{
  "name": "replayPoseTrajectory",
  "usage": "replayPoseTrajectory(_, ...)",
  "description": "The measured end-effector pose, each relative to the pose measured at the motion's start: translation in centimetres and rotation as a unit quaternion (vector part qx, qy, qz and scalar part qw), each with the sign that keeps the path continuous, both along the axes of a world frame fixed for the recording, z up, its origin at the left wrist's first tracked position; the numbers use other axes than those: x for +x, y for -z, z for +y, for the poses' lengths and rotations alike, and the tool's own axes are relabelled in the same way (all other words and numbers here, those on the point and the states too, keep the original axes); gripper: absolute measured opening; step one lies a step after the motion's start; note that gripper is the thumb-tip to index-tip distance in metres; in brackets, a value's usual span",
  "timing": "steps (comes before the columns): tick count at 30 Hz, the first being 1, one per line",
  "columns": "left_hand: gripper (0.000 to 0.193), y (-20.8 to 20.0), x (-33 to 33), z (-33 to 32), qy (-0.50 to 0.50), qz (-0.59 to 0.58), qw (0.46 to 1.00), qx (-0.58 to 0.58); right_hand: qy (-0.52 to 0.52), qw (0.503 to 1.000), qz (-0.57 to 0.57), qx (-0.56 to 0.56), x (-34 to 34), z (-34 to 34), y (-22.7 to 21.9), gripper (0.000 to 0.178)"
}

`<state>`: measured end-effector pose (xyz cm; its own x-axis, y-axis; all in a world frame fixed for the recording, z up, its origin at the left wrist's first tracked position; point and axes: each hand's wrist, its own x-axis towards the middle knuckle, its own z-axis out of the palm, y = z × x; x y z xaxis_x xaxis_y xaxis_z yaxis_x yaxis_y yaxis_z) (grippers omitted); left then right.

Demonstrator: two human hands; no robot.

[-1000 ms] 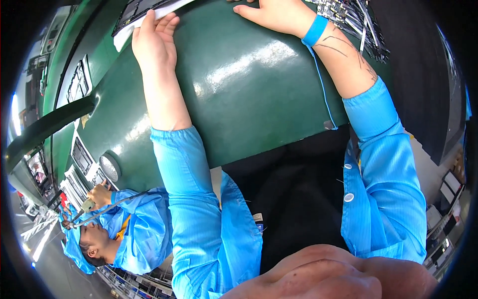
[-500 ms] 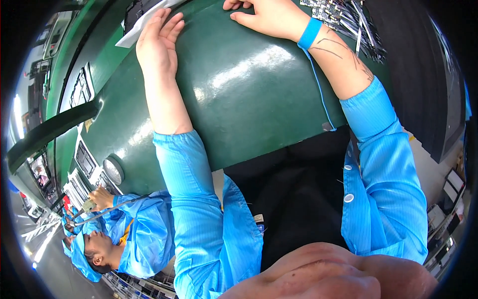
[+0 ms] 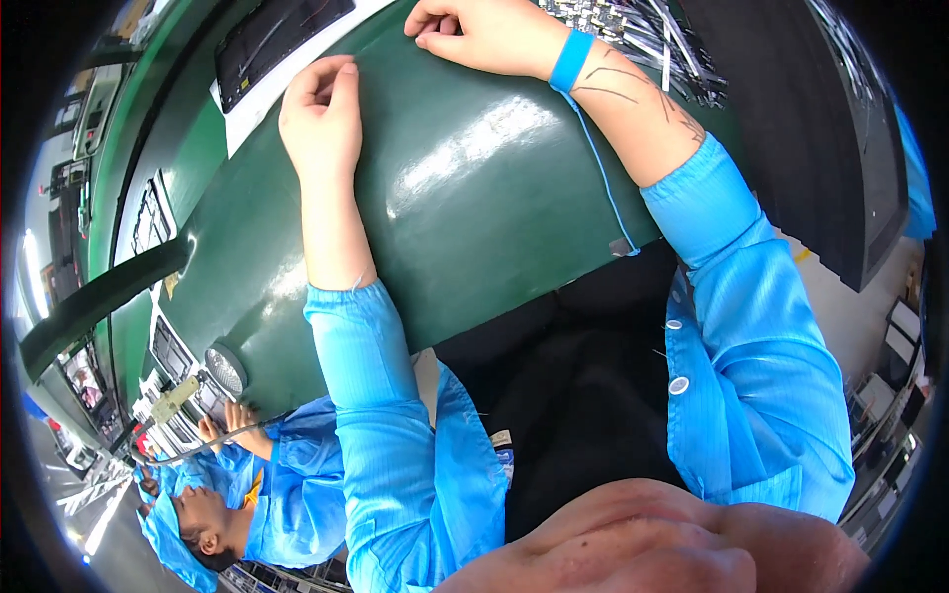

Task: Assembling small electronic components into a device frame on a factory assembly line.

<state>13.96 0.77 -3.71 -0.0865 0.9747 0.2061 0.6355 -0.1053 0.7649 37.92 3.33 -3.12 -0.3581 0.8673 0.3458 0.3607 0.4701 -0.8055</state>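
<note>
My left hand [image 3: 321, 117] is over the green table, fingers curled and thumb tip brought against them. Whatever may be in its pinch is too small or hidden to make out. Beside it, a flat black device frame [image 3: 282, 47] lies on a white sheet [image 3: 245, 121]. My right hand [image 3: 479, 38] is at the far edge of the picture, fingers bent inward with the thumb close to them; their inner side is hidden. A blue wrist strap [image 3: 571, 61] circles that wrist, its thin cord running down to the table's near edge.
Many small boards with dark and silver strips [image 3: 652, 40] are heaped beyond my right forearm. A black arm [image 3: 104, 301] crosses at the left, near a round metal mesh disc [image 3: 225, 368]. A co-worker in blue [image 3: 306, 494] sits at the left. A dark ledge [image 3: 791, 148] runs along the right.
My left hand's outstretched fingers have curled in and the hand has come slightly nearer. My right hand has shifted left in the picture. More of the black device frame shows.
</note>
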Motion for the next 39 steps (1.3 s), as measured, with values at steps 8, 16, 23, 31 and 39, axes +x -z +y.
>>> replayPoseTrajectory(8, 0.031, 1.3, -0.8, 0.4, 0.008, 0.256, 0.957, 0.136, 0.218, 0.974, -0.059, 0.019, 5.5, 0.7, -3.1, 0.018)
replayPoseTrajectory(16, 0.033, 1.2, -1.1, -0.5, 0.034, 0.212, 0.972, 0.091, 0.268, 0.917, -0.292, -0.055, 9.0, -0.1, -3.3, 0.025)
replayPoseTrajectory(23, 0.033, 1.2, 0.1, -1.0, 0.033, 0.206, 0.975, 0.073, 0.323, 0.906, -0.274, 0.011, 9.8, 1.8, 2.7, 0.038)
replayPoseTrajectory(31, 0.032, 1.6, 0.5, -1.3, 0.031, 0.210, 0.975, 0.060, 0.379, 0.914, -0.113, 0.095, 9.6, 2.1, 2.0, 0.040)
replayPoseTrajectory(39, 0.032, 1.4, 1.2, -1.5, 0.034, 0.189, 0.979, 0.068, 0.305, 0.907, 0.161, 0.244, 7.0, 0.5, -0.7, 0.039)
